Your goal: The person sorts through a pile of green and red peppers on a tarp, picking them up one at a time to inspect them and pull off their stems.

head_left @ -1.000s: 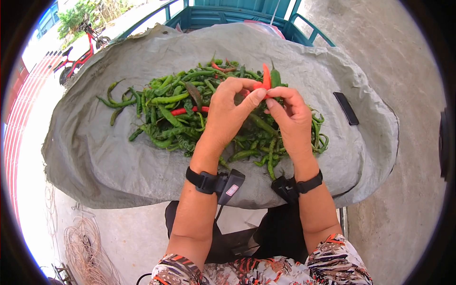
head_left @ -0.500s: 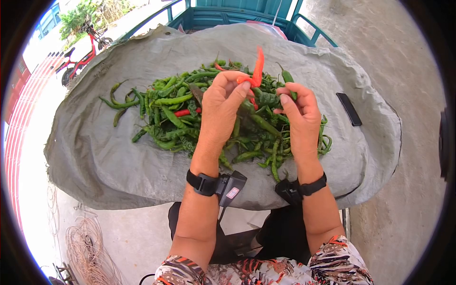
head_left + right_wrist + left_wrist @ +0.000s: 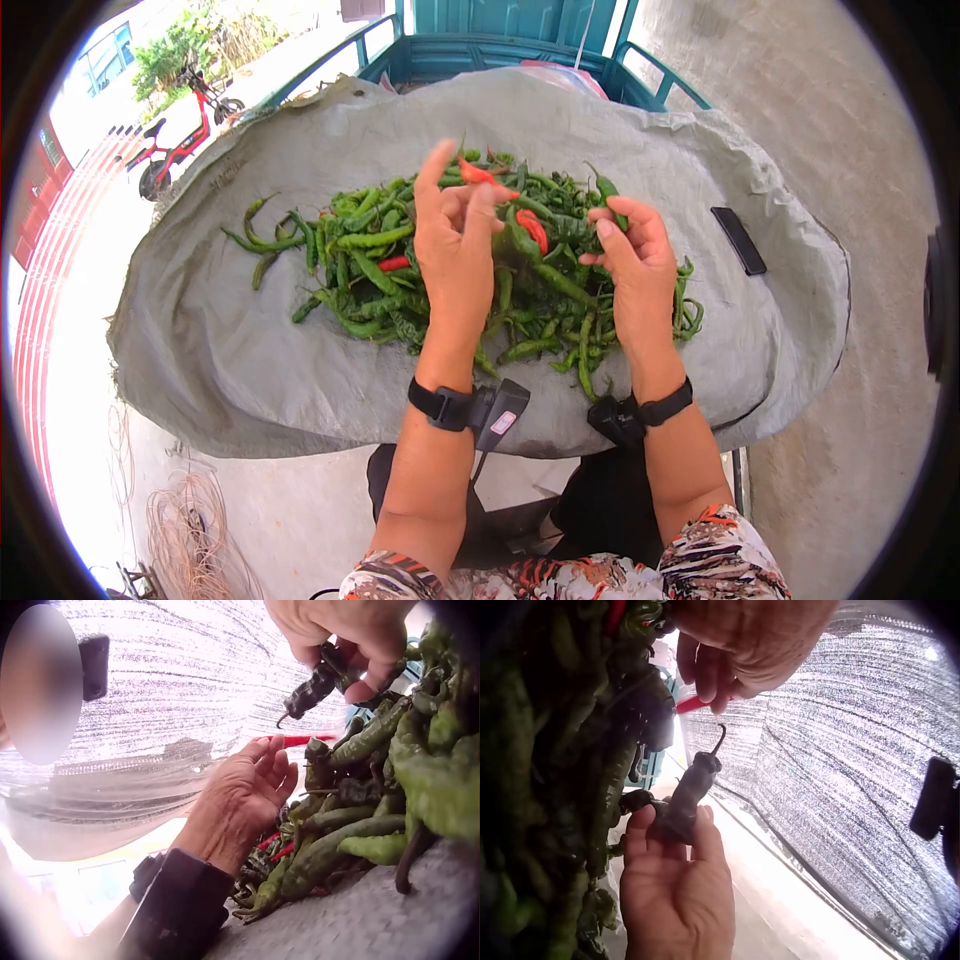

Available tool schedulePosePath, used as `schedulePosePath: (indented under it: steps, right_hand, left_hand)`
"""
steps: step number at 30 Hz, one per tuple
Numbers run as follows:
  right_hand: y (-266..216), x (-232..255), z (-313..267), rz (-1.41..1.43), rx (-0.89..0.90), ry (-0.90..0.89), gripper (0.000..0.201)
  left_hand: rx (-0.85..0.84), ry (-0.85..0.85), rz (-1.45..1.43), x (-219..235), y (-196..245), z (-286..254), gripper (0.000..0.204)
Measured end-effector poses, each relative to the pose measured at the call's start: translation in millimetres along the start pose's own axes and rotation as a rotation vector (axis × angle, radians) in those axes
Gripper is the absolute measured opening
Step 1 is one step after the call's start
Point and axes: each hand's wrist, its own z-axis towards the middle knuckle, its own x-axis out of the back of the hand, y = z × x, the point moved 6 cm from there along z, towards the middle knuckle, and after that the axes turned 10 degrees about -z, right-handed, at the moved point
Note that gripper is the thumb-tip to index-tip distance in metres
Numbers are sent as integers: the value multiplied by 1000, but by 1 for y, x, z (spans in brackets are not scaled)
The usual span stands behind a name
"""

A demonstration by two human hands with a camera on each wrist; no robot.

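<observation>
Above a pile of peppers (image 3: 375, 240), my left hand (image 3: 452, 245) has its index finger raised, with a red chili pepper (image 3: 478, 174) at the thumb and fingertips. In the left wrist view the red pepper crosses behind those fingertips. My right hand (image 3: 645, 265) pinches a green pepper (image 3: 608, 187) over the right side of the pile, its thin curved stem pointing away from the palm. That pepper looks dark in the left wrist view (image 3: 694, 787). Between the hands, another red pepper (image 3: 532, 232) lies on the pile.
The pile lies on a grey sheet (image 3: 210, 340). A black phone (image 3: 738, 240) is on its right side. Behind stands a blue cart bed (image 3: 500, 55); a red bike (image 3: 185, 145) is at the far left. Tangled cord (image 3: 200, 530) lies on the ground at lower left.
The hands were together on the red pepper, then parted. The left hand has shifted left, its index finger lifting, and the red pepper has swung from upright to slanting. The right hand keeps the green pepper.
</observation>
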Motion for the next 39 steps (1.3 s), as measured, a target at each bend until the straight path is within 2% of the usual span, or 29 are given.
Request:
schedulePosePath:
  steps: [3, 5, 7, 10, 13, 14, 18, 21, 24, 29, 33, 39]
  right_hand:
    - [-1, 0, -1, 14, -5, 28, 26]
    - [-1, 0, -1, 41, -14, 24, 25]
    - [-3, -1, -2, 62, -14, 18, 25]
    - [-3, -1, -2, 69, -8, 3, 25]
    - [-5, 0, -4, 73, -11, 28, 24]
    - [-5, 0, -3, 81, -7, 43, 24]
    - [-6, 1, -4, 79, 3, 47, 25]
    - [-7, -6, -6, 56, 67, -10, 27]
    - [-16, -13, -9, 32, 123, -38, 27]
    - [-16, -6, -7, -69, 163, 1, 20]
    - [-19, -7, -9, -91, 174, -7, 21]
    - [-21, -15, -13, -91, 200, -174, 27]
  left_hand:
    - [35, -71, 80, -2, -6, -1, 36]
    - [-36, -167, 249, -7, -8, -1, 38]
    - [-105, -234, 281, -12, -5, -5, 22]
    - [-26, -291, 233, -15, -9, -6, 14]
    - [45, -334, 262, -16, -6, -7, 14]
    - [72, -322, 244, -17, -5, -8, 13]
    - [-42, -288, 432, -16, -5, -7, 13]
    - [-105, -160, 367, -11, -4, -7, 13]
    - [-55, -85, 270, -7, 1, -6, 13]
    - [-98, 38, 224, 9, -10, -1, 19]
    - [-88, 53, 238, 6, -2, -4, 34]
    - [26, -107, 176, -4, -6, -5, 33]
